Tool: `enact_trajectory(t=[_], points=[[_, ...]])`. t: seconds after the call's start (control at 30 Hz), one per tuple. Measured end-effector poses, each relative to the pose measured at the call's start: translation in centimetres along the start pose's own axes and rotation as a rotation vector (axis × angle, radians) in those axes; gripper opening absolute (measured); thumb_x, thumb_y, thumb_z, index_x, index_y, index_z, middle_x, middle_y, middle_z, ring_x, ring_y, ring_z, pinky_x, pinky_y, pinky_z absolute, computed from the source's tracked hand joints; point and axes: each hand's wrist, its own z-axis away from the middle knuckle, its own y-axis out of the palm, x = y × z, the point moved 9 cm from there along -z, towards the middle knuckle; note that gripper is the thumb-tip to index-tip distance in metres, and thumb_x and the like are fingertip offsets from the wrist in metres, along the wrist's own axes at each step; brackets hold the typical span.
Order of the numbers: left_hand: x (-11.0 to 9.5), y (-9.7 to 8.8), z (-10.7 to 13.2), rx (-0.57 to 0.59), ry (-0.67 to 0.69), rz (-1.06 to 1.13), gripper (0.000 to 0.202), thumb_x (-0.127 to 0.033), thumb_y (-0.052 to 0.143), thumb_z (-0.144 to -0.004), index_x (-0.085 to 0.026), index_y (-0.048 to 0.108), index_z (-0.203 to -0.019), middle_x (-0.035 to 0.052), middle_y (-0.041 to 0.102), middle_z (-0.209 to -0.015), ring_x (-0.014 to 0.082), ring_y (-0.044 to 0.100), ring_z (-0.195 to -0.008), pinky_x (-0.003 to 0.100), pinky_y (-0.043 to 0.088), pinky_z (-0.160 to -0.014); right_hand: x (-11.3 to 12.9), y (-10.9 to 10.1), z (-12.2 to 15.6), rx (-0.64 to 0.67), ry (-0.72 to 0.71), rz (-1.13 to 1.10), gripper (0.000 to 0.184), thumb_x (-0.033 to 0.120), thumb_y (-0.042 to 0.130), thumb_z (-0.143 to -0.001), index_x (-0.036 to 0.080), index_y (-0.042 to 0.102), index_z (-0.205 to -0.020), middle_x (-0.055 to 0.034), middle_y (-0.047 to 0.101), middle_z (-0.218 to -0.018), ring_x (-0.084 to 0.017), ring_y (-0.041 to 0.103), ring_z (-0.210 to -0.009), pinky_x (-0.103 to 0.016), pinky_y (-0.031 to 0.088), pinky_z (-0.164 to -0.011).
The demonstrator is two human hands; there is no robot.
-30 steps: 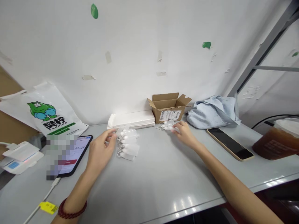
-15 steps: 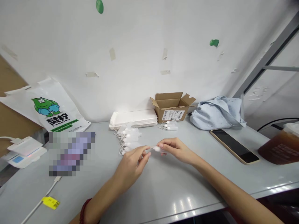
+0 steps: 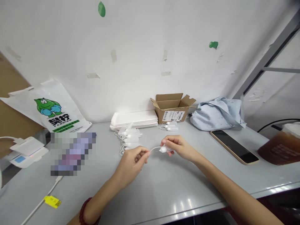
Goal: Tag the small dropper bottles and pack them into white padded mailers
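Fingertips of the right hand (image 3: 181, 149) are closed in a pinch around a small clear bottle (image 3: 165, 150), which lies on its side over the grey table (image 3: 187, 187), nozzle pointing left. What it contains cannot be told. Thumb and forefinger of the left hand (image 3: 134, 160) are pressed together on one end of a thin white strap (image 3: 154, 148), which arches across to the right fingertips.

Behind them the carton (image 3: 173, 109) stands with its flaps spread; its inner walls show, but its floor is hidden. Far right, a cup (image 3: 280, 147) holds reddish-brown liquid under a white lid. The blue bag (image 3: 217, 114) slumps near the carton and the white bag (image 3: 67, 114) leans at left; the contents of both are out of sight.

Similar bottles make a pile (image 3: 131, 137) just beyond the left hand, which partly covers its nearest members. Another few (image 3: 172, 128) lie in front of the carton. A white stack (image 3: 134, 119) sits between the pile and the wall. At right, a phone (image 3: 234, 147) lies face up near the cup. At left are a charger (image 3: 29, 153), a pixelated patch, and a cable (image 3: 35, 208) with a yellow tag (image 3: 52, 201).
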Motion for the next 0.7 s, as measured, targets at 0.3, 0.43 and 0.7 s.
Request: enact_trajectory(t=[0.3, 0.43, 0.7], points=[[0.2, 1.0, 0.0, 0.099, -0.063, 0.23, 0.024, -0.038, 0.051, -0.085, -0.016, 0.061, -0.082, -0.0016, 0.058, -0.065, 0.0075, 0.048, -0.046, 0.022, 0.039, -0.048, -0.1, 0.0, 0.0, -0.009, -0.04, -0.006, 0.039, 0.051, 0.049, -0.086, 0.014, 0.06, -0.078, 0.0019, 0.051, -0.057, -0.008, 0.044, -0.053, -0.021, 0.033, -0.052], [0.5, 1.0, 0.0, 0.103, -0.1, 0.303, 0.024, -0.039, 0.053, -0.084, -0.016, 0.061, -0.082, -0.0024, 0.057, -0.063, 0.007, 0.047, -0.045, 0.022, 0.038, -0.047, -0.5, 0.6, -0.1, -0.005, -0.03, -0.037, 0.039, 0.052, 0.055, -0.081, 0.014, 0.06, -0.078, 0.0014, 0.051, -0.062, -0.008, 0.045, -0.054, -0.022, 0.033, -0.052], [1.0, 0.4, -0.1, 0.076, -0.162, 0.417, 0.027, -0.041, 0.054, -0.083, -0.015, 0.06, -0.083, -0.0027, 0.055, -0.064, 0.0068, 0.046, -0.046, 0.022, 0.037, -0.047, -0.4, 1.1, 0.2, 0.005, 0.028, 0.009, 0.035, 0.05, 0.06, -0.079, 0.015, 0.061, -0.082, 0.0032, 0.048, -0.058, -0.009, 0.043, -0.056, -0.022, 0.032, -0.053]])
